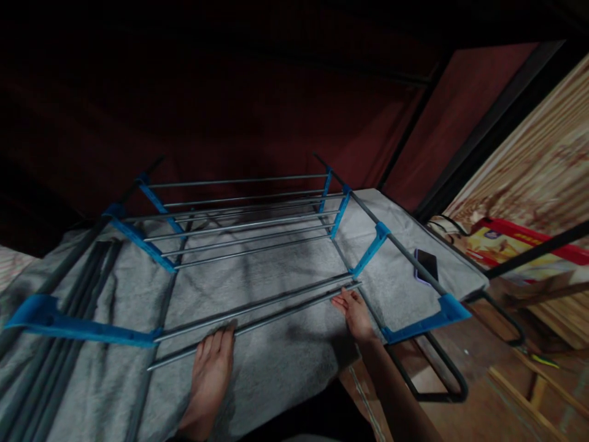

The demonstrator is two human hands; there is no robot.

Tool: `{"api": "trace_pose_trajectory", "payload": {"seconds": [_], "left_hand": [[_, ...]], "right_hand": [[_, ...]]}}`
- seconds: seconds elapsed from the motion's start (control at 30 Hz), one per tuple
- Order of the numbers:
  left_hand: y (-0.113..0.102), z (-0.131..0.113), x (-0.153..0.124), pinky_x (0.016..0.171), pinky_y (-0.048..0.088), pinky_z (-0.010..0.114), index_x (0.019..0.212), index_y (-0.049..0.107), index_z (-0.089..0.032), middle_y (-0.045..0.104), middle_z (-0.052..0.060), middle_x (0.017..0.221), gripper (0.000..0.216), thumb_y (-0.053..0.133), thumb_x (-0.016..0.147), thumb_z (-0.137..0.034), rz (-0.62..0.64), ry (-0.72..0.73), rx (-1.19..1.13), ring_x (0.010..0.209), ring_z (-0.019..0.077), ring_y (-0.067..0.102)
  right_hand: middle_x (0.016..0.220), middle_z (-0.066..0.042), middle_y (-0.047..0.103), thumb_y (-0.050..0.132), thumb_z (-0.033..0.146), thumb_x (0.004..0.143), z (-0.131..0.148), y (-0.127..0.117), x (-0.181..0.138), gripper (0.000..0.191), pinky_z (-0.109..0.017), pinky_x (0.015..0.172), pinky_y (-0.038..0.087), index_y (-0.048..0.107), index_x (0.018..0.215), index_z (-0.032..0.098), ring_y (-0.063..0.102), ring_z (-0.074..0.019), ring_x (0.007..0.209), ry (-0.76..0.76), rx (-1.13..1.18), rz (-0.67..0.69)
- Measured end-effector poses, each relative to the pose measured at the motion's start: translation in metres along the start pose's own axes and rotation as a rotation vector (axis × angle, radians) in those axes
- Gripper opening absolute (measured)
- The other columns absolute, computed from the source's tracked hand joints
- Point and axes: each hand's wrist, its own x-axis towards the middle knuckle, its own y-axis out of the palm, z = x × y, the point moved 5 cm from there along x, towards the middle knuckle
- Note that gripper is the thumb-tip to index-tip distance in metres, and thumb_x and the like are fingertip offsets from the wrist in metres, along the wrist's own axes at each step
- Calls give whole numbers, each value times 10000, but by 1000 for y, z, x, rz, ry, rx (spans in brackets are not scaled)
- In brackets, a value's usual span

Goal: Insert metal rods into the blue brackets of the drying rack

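Observation:
A rack frame of grey metal tubes with blue plastic brackets (369, 250) rests on a grey cloth. In front of me, my left hand (213, 362) is closed over a loose-looking grey metal tube (285, 313), left of its middle. My right hand (354, 312) pinches the same tube near its right end. A parallel crossbar (257, 305) lies just beyond it, reaching toward the blue bracket at the left (87, 324). The held tube's left end sticks out past my left hand, apart from that bracket. Farther back, several crossbars span the brackets.
Several long grey tubes (69, 331) lie together at the left on the cloth (276, 380). A phone (426, 266) lies under the right side rail. A red and yellow box (515, 245) and wooden pieces (529, 393) are at the right, below a dark red panel (257, 123) behind.

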Motion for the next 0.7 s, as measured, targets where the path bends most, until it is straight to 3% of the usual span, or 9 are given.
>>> {"api": "trace_pose_trajectory", "payload": {"seconds": [0.3, 0.7], "left_hand": [[2, 1, 4, 997, 450, 439, 1252, 667, -104, 725, 134, 1110, 419, 372, 959, -52, -4, 17, 45, 1074, 290, 632], [-2, 0, 5, 970, 477, 432, 1222, 704, -101, 744, 147, 1121, 420, 403, 936, -35, -6, -2, 36, 1053, 289, 662]], "right_hand": [[728, -25, 626, 910, 587, 586, 3, 3, -2, 472, -430, 835, 621, 557, 682, 288, 670, -245, 761, -1, 15, -35], [705, 11, 627, 896, 564, 570, 0, 2, 2, 489, -392, 817, 614, 524, 682, 267, 674, -204, 757, 36, 14, -35]]}}
